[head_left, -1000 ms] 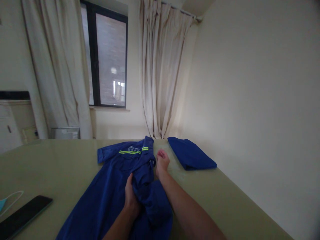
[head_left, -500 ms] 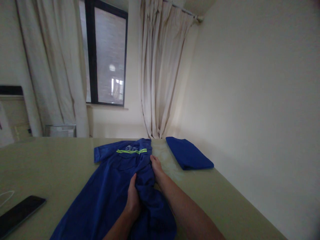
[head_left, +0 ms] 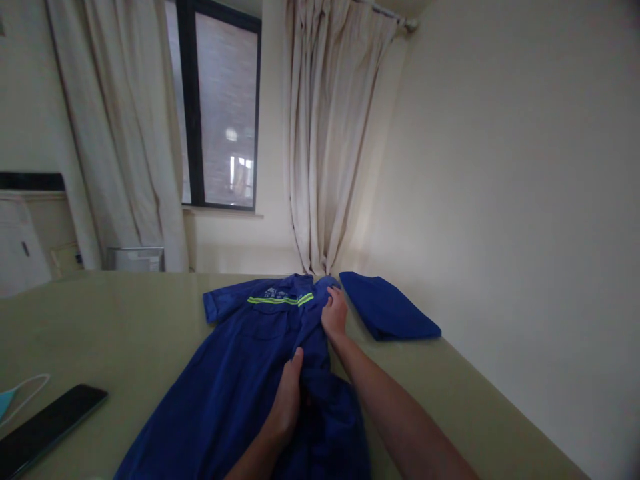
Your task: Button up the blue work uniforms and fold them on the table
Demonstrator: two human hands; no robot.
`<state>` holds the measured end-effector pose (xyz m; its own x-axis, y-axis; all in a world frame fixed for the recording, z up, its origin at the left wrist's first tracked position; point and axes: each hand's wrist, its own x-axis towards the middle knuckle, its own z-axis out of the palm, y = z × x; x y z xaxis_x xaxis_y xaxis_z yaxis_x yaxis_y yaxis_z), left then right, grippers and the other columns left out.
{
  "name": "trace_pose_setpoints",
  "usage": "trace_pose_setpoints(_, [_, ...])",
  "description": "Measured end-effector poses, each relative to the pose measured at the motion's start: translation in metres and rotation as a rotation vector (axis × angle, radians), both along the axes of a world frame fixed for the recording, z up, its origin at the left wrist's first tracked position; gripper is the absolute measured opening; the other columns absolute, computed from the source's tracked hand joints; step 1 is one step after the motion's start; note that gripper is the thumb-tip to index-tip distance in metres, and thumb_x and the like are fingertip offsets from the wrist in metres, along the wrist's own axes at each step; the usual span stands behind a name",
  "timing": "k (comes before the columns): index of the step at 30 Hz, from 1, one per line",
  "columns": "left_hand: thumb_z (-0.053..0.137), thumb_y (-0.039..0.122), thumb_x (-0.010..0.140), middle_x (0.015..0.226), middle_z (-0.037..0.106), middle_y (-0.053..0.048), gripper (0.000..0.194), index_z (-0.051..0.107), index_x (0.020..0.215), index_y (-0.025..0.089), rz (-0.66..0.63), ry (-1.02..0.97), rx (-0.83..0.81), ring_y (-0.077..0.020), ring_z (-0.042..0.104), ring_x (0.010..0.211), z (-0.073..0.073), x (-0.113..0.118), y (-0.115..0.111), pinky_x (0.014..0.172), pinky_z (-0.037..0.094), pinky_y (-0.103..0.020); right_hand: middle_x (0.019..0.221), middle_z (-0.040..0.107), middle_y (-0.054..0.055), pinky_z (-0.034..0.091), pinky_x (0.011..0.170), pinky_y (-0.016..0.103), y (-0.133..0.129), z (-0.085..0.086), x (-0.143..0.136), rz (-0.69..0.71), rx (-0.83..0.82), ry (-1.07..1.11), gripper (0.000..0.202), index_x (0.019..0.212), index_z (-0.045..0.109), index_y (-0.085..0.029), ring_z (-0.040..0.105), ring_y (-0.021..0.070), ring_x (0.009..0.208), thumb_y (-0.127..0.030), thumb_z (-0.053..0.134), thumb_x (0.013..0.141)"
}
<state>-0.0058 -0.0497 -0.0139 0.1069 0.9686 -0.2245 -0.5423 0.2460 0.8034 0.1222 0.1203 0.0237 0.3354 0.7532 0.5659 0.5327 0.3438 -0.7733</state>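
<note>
A dark blue work shirt (head_left: 250, 347) with a yellow-green stripe and white print on the chest lies stretched out on the table. One short sleeve points left at its far end. My left hand (head_left: 290, 393) is closed on the cloth at the shirt's middle, thumb on top; its other fingers are hidden under the fabric. Farther up, my right hand (head_left: 335, 313) pinches the cloth at the shirt's right side, near the shoulder. Bunched fabric lies between and below my hands, toward me.
A folded blue cloth (head_left: 390, 307) rests on the table to the right, by the wall. At the left lie a black phone (head_left: 55, 420) and part of a face mask (head_left: 7, 403) with a white ear loop. Curtains (head_left: 325, 147) and a window stand beyond the greenish table (head_left: 165, 333).
My right hand has moved up and away along the shirt's right side, spreading the cloth near the shoulder to the right. My left hand still grips the middle. The view has shifted slightly left.
</note>
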Motion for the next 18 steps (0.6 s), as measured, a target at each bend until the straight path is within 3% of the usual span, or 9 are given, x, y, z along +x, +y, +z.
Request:
trace_pose_setpoints(3, [0.063, 0.051, 0.091, 0.065, 0.065, 0.000, 0.036, 0.071, 0.100, 0.017, -0.036, 0.128, 0.186, -0.0222, 0.064, 0.075, 0.013, 0.007, -0.010, 0.083, 0.053, -0.034, 0.137, 0.061, 0.010, 0.033, 0.116, 0.036, -0.004, 0.031, 0.043, -0.001, 0.058, -0.079, 0.049, 0.122, 0.067, -0.015, 0.050, 0.0192, 0.133, -0.005, 0.038, 0.084])
trace_pose_setpoints(6, [0.071, 0.040, 0.086, 0.073, 0.068, -0.001, 0.038, 0.071, 0.118, 0.020, -0.091, 0.321, 0.372, -0.0226, 0.063, 0.074, 0.034, 0.017, -0.014, 0.090, 0.052, -0.035, 0.143, 0.057, 0.012, 0.029, 0.118, 0.036, -0.013, 0.050, 0.100, -0.069, 0.036, -0.143, 0.048, 0.123, 0.066, -0.014, 0.045, 0.0209, 0.138, -0.006, 0.037, 0.086])
trace_pose_setpoints(8, [0.075, 0.031, 0.081, 0.087, 0.073, -0.005, 0.037, 0.072, 0.117, 0.021, -0.073, 0.366, 0.430, -0.0243, 0.064, 0.080, 0.048, 0.015, -0.009, 0.096, 0.051, -0.037, 0.140, 0.058, 0.019, 0.025, 0.119, 0.042, -0.023, 0.053, 0.134, -0.123, -0.008, -0.163, 0.042, 0.116, 0.069, -0.009, 0.045, 0.0278, 0.139, -0.005, 0.042, 0.083])
trace_pose_setpoints(11, [0.071, 0.023, 0.079, 0.106, 0.073, -0.011, 0.021, 0.076, 0.100, 0.023, -0.010, 0.344, 0.415, -0.0313, 0.063, 0.115, 0.058, -0.011, 0.009, 0.117, 0.036, -0.043, 0.132, 0.061, 0.026, 0.022, 0.118, 0.053, -0.039, 0.050, 0.162, -0.152, -0.072, -0.188, 0.034, 0.104, 0.072, -0.008, 0.045, 0.0382, 0.138, -0.004, 0.050, 0.079])
trace_pose_setpoints(13, [0.071, 0.024, 0.077, 0.114, 0.073, -0.012, 0.017, 0.075, 0.093, 0.027, 0.064, 0.513, 0.396, -0.0340, 0.049, 0.137, 0.053, -0.044, 0.025, 0.125, 0.018, -0.048, 0.128, 0.065, 0.023, 0.028, 0.117, 0.052, -0.054, 0.045, 0.159, -0.103, -0.096, -0.224, 0.030, 0.102, 0.074, -0.012, 0.051, 0.0382, 0.133, -0.008, 0.055, 0.079])
trace_pose_setpoints(14, [0.073, 0.028, 0.074, 0.119, 0.072, -0.011, 0.018, 0.074, 0.092, 0.029, 0.110, 0.694, 0.399, -0.0356, 0.043, 0.143, 0.047, -0.062, 0.032, 0.126, 0.011, -0.051, 0.126, 0.067, 0.019, 0.032, 0.116, 0.049, -0.064, 0.042, 0.151, -0.061, -0.102, -0.242, 0.028, 0.102, 0.075, -0.015, 0.054, 0.0362, 0.130, -0.011, 0.058, 0.080])
trace_pose_setpoints(16, [0.071, 0.040, 0.074, 0.138, 0.065, -0.010, 0.027, 0.073, 0.099, 0.029, 0.223, 1.110, 0.427, -0.0362, 0.033, 0.150, 0.030, -0.097, 0.044, 0.125, 0.006, -0.055, 0.125, 0.070, 0.012, 0.039, 0.113, 0.043, -0.089, 0.034, 0.124, 0.063, -0.115, -0.306, 0.028, 0.106, 0.076, -0.020, 0.060, 0.0314, 0.124, -0.019, 0.065, 0.081])
trace_pose_setpoints(18, [0.061, 0.053, 0.079, 0.152, 0.054, -0.012, 0.046, 0.070, 0.115, 0.027, 0.234, 1.462, 0.402, -0.0367, 0.026, 0.153, 0.012, -0.122, 0.049, 0.124, 0.005, -0.058, 0.136, 0.065, 0.009, 0.039, 0.114, 0.043, -0.121, 0.027, 0.088, 0.278, -0.150, -0.467, 0.036, 0.122, 0.072, -0.024, 0.057, 0.0296, 0.127, -0.029, 0.064, 0.087])
